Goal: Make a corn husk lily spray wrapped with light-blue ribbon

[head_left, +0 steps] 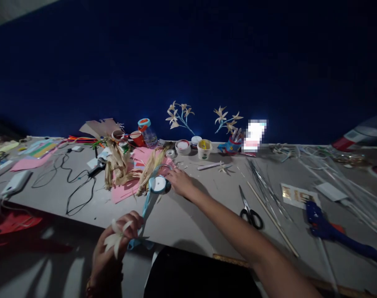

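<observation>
My left hand [115, 244], near the table's front edge, is closed around a cream-white paper-like flower [116, 239] with pointed petals. From this hand a light blue tape [147, 203] stretches up to a tape roll [158, 184] with a white core, lying on the table. My right hand [180, 181] reaches across to the right side of that roll. Its fingers are bent together at a loop of the blue tape, and the fingertips are partly hidden. Behind the roll lie dried husk strips [151, 167] and pink paper sheets [122, 192].
Scissors [248, 210], a thin stick [272, 215], silvery wires [267, 186] and a blue glue gun [334, 234] lie to the right. Along the wall stand a white tub [204, 151], a red cup [137, 139] and finished flower sprays [182, 116]. Black cables [78, 178] lie left.
</observation>
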`<act>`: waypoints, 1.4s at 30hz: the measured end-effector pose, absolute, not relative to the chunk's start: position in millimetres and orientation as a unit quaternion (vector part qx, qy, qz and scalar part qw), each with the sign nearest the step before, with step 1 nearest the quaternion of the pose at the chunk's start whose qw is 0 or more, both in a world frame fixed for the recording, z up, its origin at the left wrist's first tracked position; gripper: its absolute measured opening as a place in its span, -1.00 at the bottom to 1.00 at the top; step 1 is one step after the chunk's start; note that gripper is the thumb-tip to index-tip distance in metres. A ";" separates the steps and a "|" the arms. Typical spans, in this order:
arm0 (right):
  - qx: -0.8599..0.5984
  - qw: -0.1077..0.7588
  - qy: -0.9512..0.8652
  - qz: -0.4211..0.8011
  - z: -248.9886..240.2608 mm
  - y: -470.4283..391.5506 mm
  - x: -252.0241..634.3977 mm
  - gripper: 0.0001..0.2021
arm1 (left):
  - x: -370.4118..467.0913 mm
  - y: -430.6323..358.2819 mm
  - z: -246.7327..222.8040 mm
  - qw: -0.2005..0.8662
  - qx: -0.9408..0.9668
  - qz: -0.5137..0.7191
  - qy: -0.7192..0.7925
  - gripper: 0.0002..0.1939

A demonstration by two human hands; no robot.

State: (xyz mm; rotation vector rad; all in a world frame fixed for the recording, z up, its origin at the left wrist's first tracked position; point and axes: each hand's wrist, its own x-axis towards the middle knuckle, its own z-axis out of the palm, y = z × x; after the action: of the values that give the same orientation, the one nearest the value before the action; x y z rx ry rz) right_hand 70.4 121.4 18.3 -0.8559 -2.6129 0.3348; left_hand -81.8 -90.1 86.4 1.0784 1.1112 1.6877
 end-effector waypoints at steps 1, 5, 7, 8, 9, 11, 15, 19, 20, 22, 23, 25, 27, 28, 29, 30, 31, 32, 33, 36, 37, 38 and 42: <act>-0.294 0.184 -0.931 0.117 19.2 125.4 70.2 -0.76 | -80.7 -87.4 82.8 0.416 0.447 0.663 0.433 -0.79; -0.265 0.197 -0.937 0.112 45.6 127.7 82.3 -0.80 | -76.1 -75.5 71.5 0.407 0.452 0.667 0.430 -0.91; -0.257 0.229 -0.931 0.122 73.3 118.4 99.9 -0.81 | -72.8 -69.1 70.2 0.412 0.402 0.688 0.442 -0.97; -0.249 0.257 -0.924 0.135 89.1 111.2 112.1 -0.83 | -70.9 -65.5 70.9 0.418 0.382 0.698 0.438 -0.98; -0.229 0.336 -0.892 0.197 105.1 102.8 126.2 -0.86 | -68.9 -61.5 72.3 0.425 0.369 0.707 0.429 -0.98; -0.214 0.468 -0.798 0.314 133.1 84.7 158.2 -0.88 | -63.4 -52.2 76.8 0.437 0.370 0.716 0.399 -0.97; -0.280 0.619 -0.614 0.401 150.3 57.2 218.6 -0.89 | -39.9 -29.3 83.6 0.481 0.379 0.705 0.358 -0.95; -0.406 0.582 -0.462 0.532 120.4 41.2 252.0 -0.79 | 3.9 -9.6 79.9 0.594 0.346 0.652 0.320 -0.94; -0.428 0.568 -0.436 0.552 111.5 37.1 256.2 -0.77 | 15.9 -6.3 78.0 0.623 0.337 0.633 0.314 -0.94; -0.458 0.554 -0.403 0.566 97.4 27.7 262.0 -0.74 | 38.0 -1.5 74.4 0.674 0.320 0.594 0.301 -0.93; -0.470 0.550 -0.398 0.563 92.8 22.6 264.4 -0.73 | 47.7 0.2 72.8 0.695 0.310 0.578 0.295 -0.93; -0.496 0.541 -0.404 0.547 88.4 12.4 269.5 -0.73 | 63.7 2.9 70.5 0.731 0.283 0.548 0.291 -0.93; -0.520 0.528 -0.420 0.523 88.8 2.8 275.9 -0.73 | 75.5 5.0 68.8 0.755 0.255 0.526 0.297 -0.92; -0.530 0.523 -0.430 0.511 89.7 -1.4 279.4 -0.74 | 80.1 5.9 68.0 0.763 0.245 0.517 0.302 -0.92; -0.535 0.520 -0.441 0.499 90.7 -5.3 282.9 -0.75 | 83.7 6.8 67.2 0.767 0.238 0.511 0.307 -0.92; -0.537 0.520 -0.449 0.489 91.2 -8.8 286.4 -0.76 | 86.3 7.5 66.2 0.769 0.234 0.507 0.310 -0.91; -0.534 0.524 -0.453 0.486 90.9 -11.9 289.8 -0.76 | 88.1 8.0 65.1 0.770 0.231 0.506 0.313 -0.91; -0.525 0.529 -0.449 0.493 89.5 -14.6 293.0 -0.77 | 88.9 8.3 63.9 0.770 0.229 0.505 0.316 -0.91; -0.509 0.536 -0.439 0.510 87.0 -16.9 295.8 -0.75 | 88.8 8.3 62.6 0.770 0.228 0.505 0.317 -0.91; -0.405 0.577 -0.410 0.578 73.0 -21.5 302.3 -0.59 | 84.4 7.4 58.2 0.766 0.242 0.504 0.318 -0.93; -0.361 0.598 -0.407 0.589 67.0 -22.2 303.7 -0.48 | 82.1 7.0 56.5 0.761 0.252 0.506 0.318 -0.93; -0.324 0.619 -0.405 0.590 61.2 -22.5 304.6 -0.39 | 79.7 6.7 54.8 0.756 0.259 0.509 0.319 -0.94; -0.280 0.637 -0.403 0.594 47.0 -19.8 304.2 -0.35 | 72.6 4.7 50.8 0.753 0.273 0.503 0.324 -0.93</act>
State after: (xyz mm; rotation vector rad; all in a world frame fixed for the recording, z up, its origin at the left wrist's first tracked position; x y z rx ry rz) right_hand 304.2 -19.8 47.0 -0.6398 -0.9200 1.3564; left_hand 72.6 4.7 50.8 0.5949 0.7072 1.0987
